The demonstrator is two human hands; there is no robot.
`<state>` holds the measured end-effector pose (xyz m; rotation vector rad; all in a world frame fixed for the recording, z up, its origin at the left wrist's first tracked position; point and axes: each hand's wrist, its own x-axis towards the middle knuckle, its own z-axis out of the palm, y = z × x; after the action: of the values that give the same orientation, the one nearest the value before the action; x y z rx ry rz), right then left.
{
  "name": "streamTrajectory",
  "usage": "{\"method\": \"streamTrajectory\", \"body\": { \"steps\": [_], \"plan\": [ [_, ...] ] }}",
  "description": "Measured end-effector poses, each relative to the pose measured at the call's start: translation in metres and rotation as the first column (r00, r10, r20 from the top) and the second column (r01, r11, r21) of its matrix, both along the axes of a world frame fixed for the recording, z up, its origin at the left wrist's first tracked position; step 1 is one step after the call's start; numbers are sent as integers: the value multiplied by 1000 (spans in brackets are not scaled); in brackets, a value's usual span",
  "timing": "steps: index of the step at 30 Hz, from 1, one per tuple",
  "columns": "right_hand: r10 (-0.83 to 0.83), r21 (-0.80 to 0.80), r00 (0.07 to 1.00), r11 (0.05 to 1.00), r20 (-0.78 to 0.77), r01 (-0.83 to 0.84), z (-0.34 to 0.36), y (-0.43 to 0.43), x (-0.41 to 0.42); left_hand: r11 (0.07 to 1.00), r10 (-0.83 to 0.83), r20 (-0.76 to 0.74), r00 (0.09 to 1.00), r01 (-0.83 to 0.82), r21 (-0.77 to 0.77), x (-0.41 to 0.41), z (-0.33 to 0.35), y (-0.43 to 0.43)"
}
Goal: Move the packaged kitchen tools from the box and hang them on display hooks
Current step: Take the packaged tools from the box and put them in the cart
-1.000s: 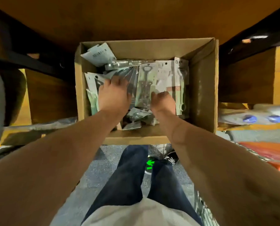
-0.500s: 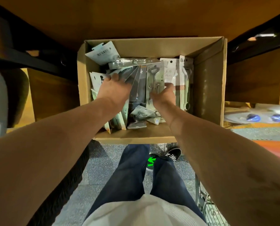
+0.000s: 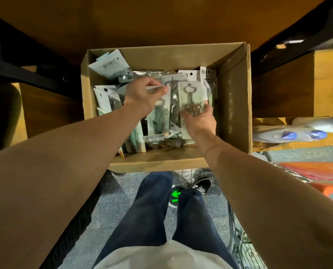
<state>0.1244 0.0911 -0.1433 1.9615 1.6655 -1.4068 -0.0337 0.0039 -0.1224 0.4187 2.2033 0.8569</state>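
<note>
An open cardboard box (image 3: 233, 98) in front of me holds several carded packs of metal kitchen tools, standing and lying in a loose heap. My left hand (image 3: 142, 94) is inside the box and pinches the top edge of one pack (image 3: 159, 105) between thumb and fingers. My right hand (image 3: 199, 120) grips the lower end of another pack (image 3: 191, 96) that shows a silver tool on a pale card. A loose pack with a barcode (image 3: 109, 64) leans in the box's back left corner. No display hooks are in view.
The box sits under a brown shelf (image 3: 161, 20). A wire cart (image 3: 243, 245) stands at my right with orange goods (image 3: 317, 171) on it. White packs with blue dots (image 3: 297, 133) lie on a low shelf at the right. My legs and shoes are below the box.
Both hands have lifted from sorting low in the heap. The left now pinches a pack's top edge, and the right has pulled one pack upright and apart from the others.
</note>
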Motion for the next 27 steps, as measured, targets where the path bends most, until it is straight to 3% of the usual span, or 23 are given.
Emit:
{"method": "streamTrajectory", "body": {
  "steps": [3,6,11,17,27],
  "plan": [
    [-43,22,999,999,6,43,-8,1,11,977,200,109,974,-190,-93,21,-14,8],
    [-27,70,999,997,21,26,-11,-2,20,959,77,88,993,-50,-280,49,-30,-1],
    [-58,115,998,992,20,55,-21,-1,31,958,-46,-5,999,43,-283,75,-39,-9],
    [-63,165,998,984,-6,63,-26,-3,37,940,118,-65,991,-132,-314,99,-49,-17],
    [-133,203,991,970,-15,133,-34,-1,44,855,-228,-176,958,110,-506,109,-59,-13]
  ]
}}
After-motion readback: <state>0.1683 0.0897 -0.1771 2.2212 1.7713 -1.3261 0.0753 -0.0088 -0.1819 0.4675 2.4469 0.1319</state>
